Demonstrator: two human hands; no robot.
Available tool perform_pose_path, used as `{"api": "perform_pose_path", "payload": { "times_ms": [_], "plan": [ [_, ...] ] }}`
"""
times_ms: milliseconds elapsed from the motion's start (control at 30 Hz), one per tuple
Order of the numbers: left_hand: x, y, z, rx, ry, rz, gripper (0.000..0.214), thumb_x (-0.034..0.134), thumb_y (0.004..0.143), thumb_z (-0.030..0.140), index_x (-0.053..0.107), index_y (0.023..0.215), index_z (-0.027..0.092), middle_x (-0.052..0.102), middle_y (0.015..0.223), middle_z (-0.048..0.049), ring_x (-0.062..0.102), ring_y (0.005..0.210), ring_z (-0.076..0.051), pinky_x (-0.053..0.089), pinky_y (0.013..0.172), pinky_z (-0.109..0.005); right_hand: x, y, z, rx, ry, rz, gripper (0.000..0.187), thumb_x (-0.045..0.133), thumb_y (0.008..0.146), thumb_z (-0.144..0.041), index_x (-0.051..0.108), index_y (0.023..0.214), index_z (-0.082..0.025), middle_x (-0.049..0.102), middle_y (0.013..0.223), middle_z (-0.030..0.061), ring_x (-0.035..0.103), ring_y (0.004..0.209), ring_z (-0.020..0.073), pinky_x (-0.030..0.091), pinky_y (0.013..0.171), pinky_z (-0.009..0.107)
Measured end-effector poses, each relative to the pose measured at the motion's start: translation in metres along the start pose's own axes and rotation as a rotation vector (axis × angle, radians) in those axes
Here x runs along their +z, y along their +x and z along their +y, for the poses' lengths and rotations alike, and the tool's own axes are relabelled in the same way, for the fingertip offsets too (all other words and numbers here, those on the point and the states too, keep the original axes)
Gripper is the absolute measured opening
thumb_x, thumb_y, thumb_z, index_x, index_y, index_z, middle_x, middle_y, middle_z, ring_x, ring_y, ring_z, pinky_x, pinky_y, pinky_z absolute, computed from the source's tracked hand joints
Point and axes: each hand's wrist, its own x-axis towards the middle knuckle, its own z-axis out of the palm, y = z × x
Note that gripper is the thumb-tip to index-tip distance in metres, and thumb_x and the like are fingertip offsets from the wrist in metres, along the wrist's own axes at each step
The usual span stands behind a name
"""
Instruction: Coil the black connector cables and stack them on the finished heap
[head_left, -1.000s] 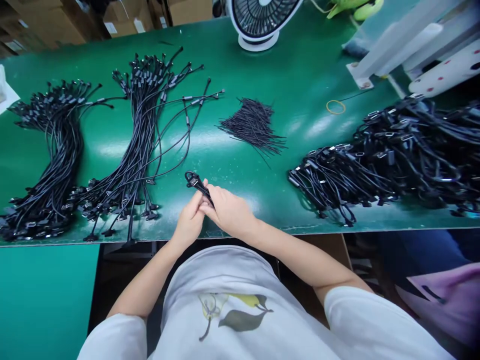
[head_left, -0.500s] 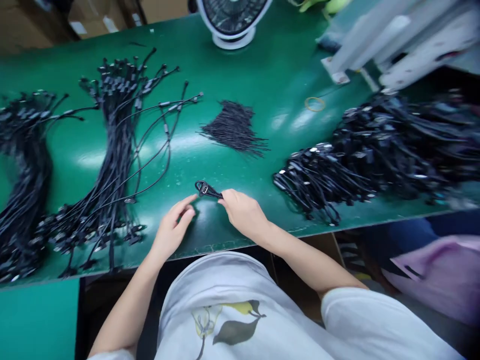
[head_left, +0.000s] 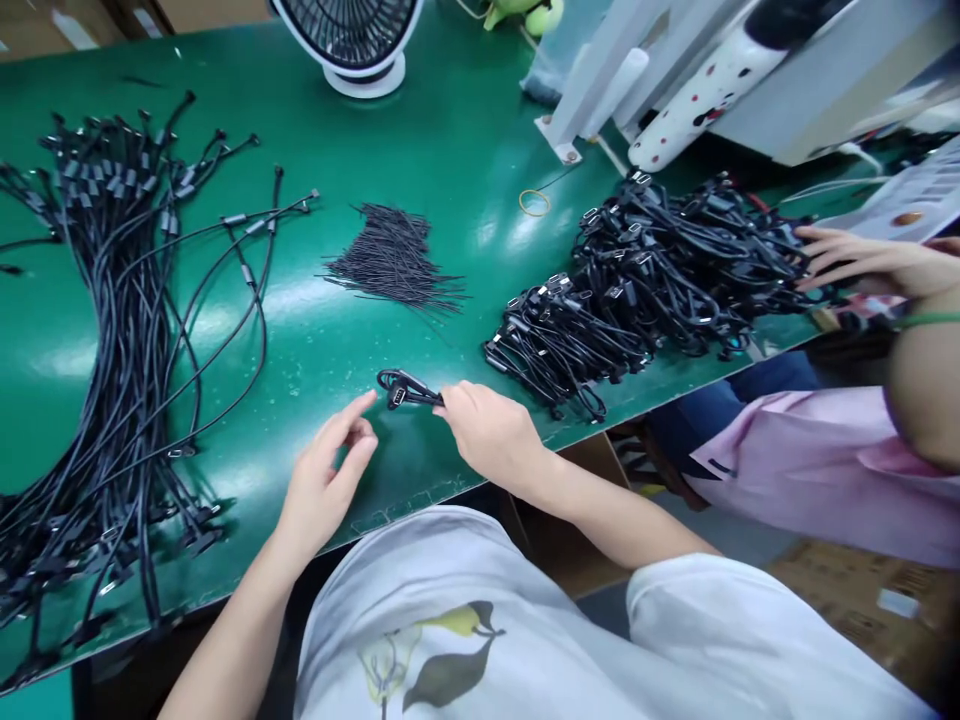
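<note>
My right hand (head_left: 491,425) is closed around a coiled black cable (head_left: 409,390) above the front part of the green table (head_left: 420,350). The coil's loops and a metal-tipped connector stick out to the left of my fingers. My left hand (head_left: 330,470) is just left of the coil, its thumb and fingers apart and holding nothing. Beyond them lies a small pile of thin black ties (head_left: 397,260). To the right is a heap of coiled black cables (head_left: 570,330); to the left, a long bundle of uncoiled black cables (head_left: 120,310).
A white fan (head_left: 360,50) stands at the back, and a yellow rubber band (head_left: 535,203) lies right of the ties. Metal brackets (head_left: 592,90) and a spotted white cylinder (head_left: 697,110) occupy the back right. A co-worker's hand (head_left: 862,260) touches the heap's right end.
The view has swung right, so things on the table appear further left and a co-worker's hand is now visible. My left hand has drawn slightly away from the coil, which stays in my right hand.
</note>
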Motion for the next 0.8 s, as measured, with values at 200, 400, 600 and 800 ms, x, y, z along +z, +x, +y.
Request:
{"api": "perform_pose_path", "payload": {
  "times_ms": [200, 400, 600, 800],
  "plan": [
    [-0.004, -0.004, -0.004, -0.038, 0.054, -0.011, 0.042, 0.050, 0.093, 0.039, 0.058, 0.132, 0.024, 0.064, 0.094, -0.0029, 0.058, 0.085, -0.015, 0.046, 0.084, -0.028, 0.003, -0.001, 0.004, 0.005, -0.008, -0.002, 0.028, 0.040, 0.101, -0.028, 0.050, 0.077, -0.017, 0.049, 0.065, 0.0004, 0.040, 0.062, 0.0146, 0.026, 0.062, 0.028],
    [-0.021, -0.012, -0.022, -0.150, 0.070, 0.111, 0.045, 0.054, 0.091, 0.043, 0.057, 0.131, 0.023, 0.063, 0.094, -0.0026, 0.059, 0.084, -0.016, 0.047, 0.086, -0.029, 0.000, -0.004, 0.015, 0.059, -0.053, -0.020, 0.028, 0.039, 0.102, -0.029, 0.051, 0.079, -0.017, 0.051, 0.067, 0.0003, 0.043, 0.062, 0.0139, 0.028, 0.061, 0.027],
    [-0.012, -0.011, 0.001, 0.189, 0.046, 0.013, 0.058, 0.061, 0.089, 0.037, 0.044, 0.143, 0.027, 0.060, 0.096, -0.0028, 0.054, 0.079, -0.014, 0.048, 0.081, -0.029, -0.023, -0.009, -0.010, -0.027, -0.015, -0.081, 0.024, 0.044, 0.099, -0.028, 0.050, 0.078, -0.018, 0.050, 0.064, 0.0000, 0.044, 0.060, 0.0141, 0.026, 0.058, 0.028],
    [-0.004, -0.006, 0.017, 0.314, 0.096, 0.083, 0.036, 0.058, 0.093, 0.031, 0.062, 0.128, 0.026, 0.061, 0.089, -0.0024, 0.052, 0.078, -0.013, 0.047, 0.074, -0.024, -0.041, -0.011, -0.038, -0.086, 0.057, -0.128, 0.022, 0.044, 0.099, -0.029, 0.052, 0.083, -0.017, 0.050, 0.061, -0.0005, 0.043, 0.055, 0.0144, 0.026, 0.056, 0.028]
  ]
}}
